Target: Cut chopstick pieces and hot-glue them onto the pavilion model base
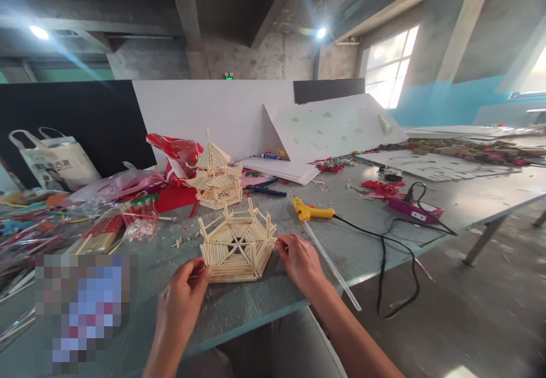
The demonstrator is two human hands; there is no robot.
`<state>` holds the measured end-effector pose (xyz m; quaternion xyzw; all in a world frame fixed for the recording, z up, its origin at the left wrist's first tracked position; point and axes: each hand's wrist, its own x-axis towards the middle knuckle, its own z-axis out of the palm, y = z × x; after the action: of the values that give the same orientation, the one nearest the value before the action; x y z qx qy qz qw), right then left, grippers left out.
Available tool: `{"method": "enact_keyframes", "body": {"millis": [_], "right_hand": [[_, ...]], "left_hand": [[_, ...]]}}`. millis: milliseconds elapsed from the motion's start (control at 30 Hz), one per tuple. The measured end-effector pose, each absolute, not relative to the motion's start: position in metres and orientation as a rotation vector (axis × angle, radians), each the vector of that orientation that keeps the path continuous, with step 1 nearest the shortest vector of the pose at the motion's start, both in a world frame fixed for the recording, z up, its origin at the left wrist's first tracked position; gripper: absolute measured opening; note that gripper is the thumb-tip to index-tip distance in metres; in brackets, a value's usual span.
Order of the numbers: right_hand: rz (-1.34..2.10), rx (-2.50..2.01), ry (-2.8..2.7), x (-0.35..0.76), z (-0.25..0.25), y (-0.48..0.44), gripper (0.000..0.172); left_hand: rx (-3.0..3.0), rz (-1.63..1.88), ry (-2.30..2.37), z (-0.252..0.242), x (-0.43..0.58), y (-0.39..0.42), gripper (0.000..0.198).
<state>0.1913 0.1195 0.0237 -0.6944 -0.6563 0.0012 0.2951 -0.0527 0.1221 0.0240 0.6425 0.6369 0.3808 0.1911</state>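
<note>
A six-sided model [239, 267] built of thin wooden sticks rests on the table in front of me, with short posts standing up at its corners and spoke-like sticks meeting in its middle. My left hand [181, 295] is closed on its near left corner, thumb and fingertips against the wall. At the right side, my right hand [301, 261] pinches the model's edge with curled fingers; the fingertips are partly hidden. Just behind stands a tiered stick pagoda [217, 179] with a pointed roof. A yellow glue gun [313, 210] lies to the right.
A clear glue stick [333, 267] juts past the table's edge. The glue gun's black cord hangs down near a purple power strip [416, 210]. Dark-handled pliers [267, 187] lie behind. Bundled sticks [100, 230] and plastic wrappers crowd the left, with a tote bag [55, 162] behind.
</note>
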Motion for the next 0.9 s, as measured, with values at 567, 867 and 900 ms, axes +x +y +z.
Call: {"method": "enact_keyframes", "body": {"millis": [567, 867, 900], "right_hand": [[-0.104, -1.695, -1.943, 0.183, 0.007, 0.085, 0.015], [-0.138, -1.638, -1.981, 0.187, 0.005, 0.089, 0.013], [-0.147, -1.625, -1.989, 0.188, 0.004, 0.090, 0.013]], "left_hand": [[1.852, 1.205, 1.761, 0.022, -0.051, 0.120, 0.036], [1.864, 1.693, 1.965, 0.021, -0.063, 0.077, 0.035], [1.860, 1.728, 2.002, 0.026, -0.070, 0.069, 0.033]]}}
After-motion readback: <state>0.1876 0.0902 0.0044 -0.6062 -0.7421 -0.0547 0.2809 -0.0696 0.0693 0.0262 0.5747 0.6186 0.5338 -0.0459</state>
